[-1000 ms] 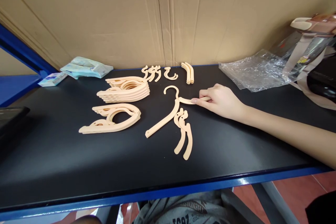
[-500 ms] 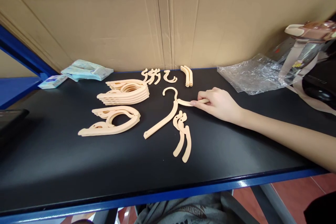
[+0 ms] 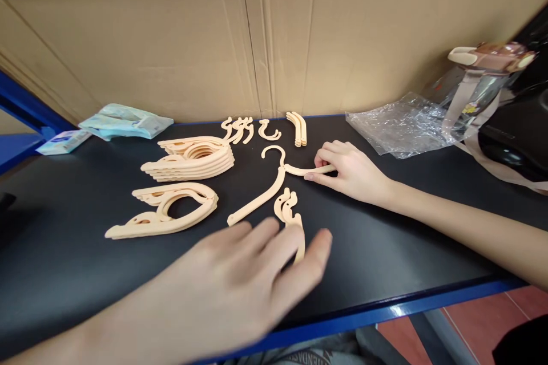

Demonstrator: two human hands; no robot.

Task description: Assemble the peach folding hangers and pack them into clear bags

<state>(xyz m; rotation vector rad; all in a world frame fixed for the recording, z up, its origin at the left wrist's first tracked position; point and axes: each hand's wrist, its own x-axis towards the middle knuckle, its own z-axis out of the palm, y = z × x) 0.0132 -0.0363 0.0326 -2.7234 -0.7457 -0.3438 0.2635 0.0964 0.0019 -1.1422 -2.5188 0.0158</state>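
Note:
My right hand (image 3: 353,174) pinches the right arm of a cream folding clothes hanger (image 3: 261,199), whose hook points up the table. The hanger's left arm slants down toward me. My left hand (image 3: 240,274), a little blurred, is open with its thumb apart from the fingers. It hovers over two loose curved hanger pieces (image 3: 284,205) and hides their lower parts. To the left lie a stack of folded hangers (image 3: 192,171) and, nearer me, another folded set (image 3: 188,225).
Several loose hooks (image 3: 244,130) and curved arm pieces (image 3: 299,128) lie along the cardboard wall (image 3: 171,40). Clear plastic bags (image 3: 394,125) and a strapped bottle (image 3: 488,74) are at the right. A tissue packet (image 3: 126,121) lies back left.
My left hand has come into view from the lower left, over the two loose pieces. My right hand keeps its hold on the hanger. The view has shifted slightly.

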